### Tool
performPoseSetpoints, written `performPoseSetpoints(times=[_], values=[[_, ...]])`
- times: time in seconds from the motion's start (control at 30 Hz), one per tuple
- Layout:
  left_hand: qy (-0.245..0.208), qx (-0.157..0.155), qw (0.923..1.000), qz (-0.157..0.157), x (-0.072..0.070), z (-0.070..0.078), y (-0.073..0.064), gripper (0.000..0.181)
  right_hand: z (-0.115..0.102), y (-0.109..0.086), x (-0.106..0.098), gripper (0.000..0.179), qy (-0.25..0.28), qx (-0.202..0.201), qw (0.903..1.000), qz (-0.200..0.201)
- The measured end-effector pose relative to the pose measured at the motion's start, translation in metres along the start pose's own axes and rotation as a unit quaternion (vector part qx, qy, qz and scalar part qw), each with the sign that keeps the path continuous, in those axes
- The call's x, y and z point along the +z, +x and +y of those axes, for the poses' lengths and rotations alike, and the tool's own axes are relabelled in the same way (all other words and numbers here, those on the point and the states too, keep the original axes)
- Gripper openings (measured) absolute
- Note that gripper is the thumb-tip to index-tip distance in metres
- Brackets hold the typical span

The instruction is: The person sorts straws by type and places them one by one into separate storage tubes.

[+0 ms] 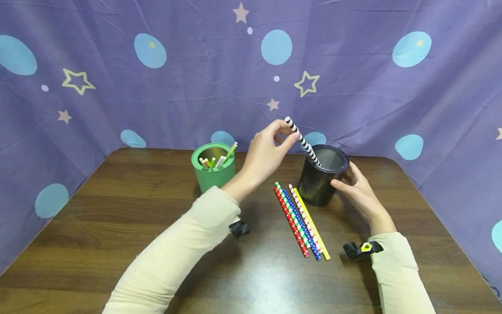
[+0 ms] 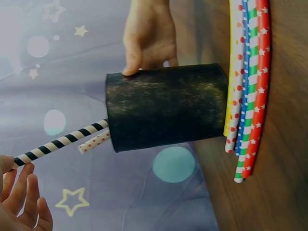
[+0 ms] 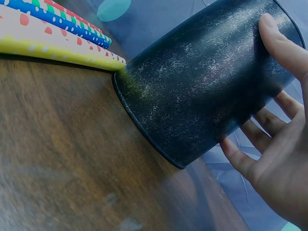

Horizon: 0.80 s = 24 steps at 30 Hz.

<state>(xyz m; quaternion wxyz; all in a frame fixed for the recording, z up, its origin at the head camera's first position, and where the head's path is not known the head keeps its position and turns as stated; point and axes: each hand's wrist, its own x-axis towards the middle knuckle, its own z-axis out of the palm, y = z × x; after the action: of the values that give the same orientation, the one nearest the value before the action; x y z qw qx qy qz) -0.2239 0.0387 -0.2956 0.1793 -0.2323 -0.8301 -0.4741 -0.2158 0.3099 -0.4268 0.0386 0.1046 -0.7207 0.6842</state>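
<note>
My left hand (image 1: pixel 268 148) pinches a black-and-white striped paper straw (image 1: pixel 300 137) near its upper end. The straw slants down, with its lower end inside the mouth of a black cylindrical cup (image 1: pixel 318 185). In the left wrist view, a white straw with reddish dots (image 2: pixel 94 142) also pokes out past the cup's rim. My right hand (image 1: pixel 358 192) grips the cup's right side, thumb (image 3: pixel 284 45) on the near wall and fingers round the far side. Left of the cup's base, several patterned straws (image 1: pixel 300 222) lie side by side: red, green-striped, blue, red-dotted white and yellow.
A green cup (image 1: pixel 215 178) stands to the left behind my left forearm, holding several short coloured sticks (image 1: pixel 231 150). Everything rests on a brown wooden table (image 1: pixel 117 218). A purple curtain (image 1: pixel 188 100) with stars and blue spots hangs behind the table.
</note>
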Motion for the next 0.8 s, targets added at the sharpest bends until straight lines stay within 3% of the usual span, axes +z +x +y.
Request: performPoseSetpoints(times=[0.43, 0.63, 0.8], values=[[0.092, 0.007, 0.9928, -0.076, 0.033, -0.002, 0.005, 0.025, -0.007, -0.003, 0.000, 0.075, -0.017, 0.011, 0.9998, 0.001], [0.096, 0.000, 0.9920, -0.083, 0.043, -0.008, 0.004, 0.028, -0.004, -0.003, 0.001, 0.072, -0.004, 0.000, 1.0000, -0.004], [0.084, -0.019, 0.9928, -0.083, 0.043, -0.016, 0.003, 0.028, -0.002, -0.001, 0.003, 0.070, -0.005, -0.006, 1.0000, -0.005]])
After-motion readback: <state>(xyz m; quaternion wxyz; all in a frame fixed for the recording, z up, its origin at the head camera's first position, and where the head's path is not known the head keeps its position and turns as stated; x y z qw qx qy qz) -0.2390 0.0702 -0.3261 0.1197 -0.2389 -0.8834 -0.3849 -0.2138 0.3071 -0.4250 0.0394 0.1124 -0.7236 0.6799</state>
